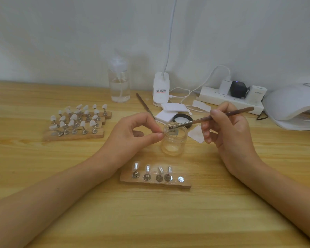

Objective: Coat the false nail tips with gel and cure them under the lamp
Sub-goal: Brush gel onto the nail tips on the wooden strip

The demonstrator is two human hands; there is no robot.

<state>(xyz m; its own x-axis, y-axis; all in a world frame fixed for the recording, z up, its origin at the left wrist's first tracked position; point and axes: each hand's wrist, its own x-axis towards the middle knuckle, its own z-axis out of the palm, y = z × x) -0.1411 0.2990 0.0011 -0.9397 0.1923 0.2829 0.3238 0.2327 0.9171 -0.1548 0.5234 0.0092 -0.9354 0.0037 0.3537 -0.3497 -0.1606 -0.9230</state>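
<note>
Wood-grain desk (43,176), head view. Left hand (132,133) at centre frame, thumb and forefinger pinched on one false nail tip (165,130) at the open gel jar (174,140). Right hand (227,129) curls round the brush (213,118), bristles at that tip. Lower centre, wooden strip (156,182) carries four tips, fifth seat bare. Upper left, rack of white tips (75,122). Lamp (290,104) at right edge; I cannot tell what lies inside. I judge coating partway, curing ahead.

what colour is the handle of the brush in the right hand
The brush handle is dark brown; the head view shows it best.
</note>
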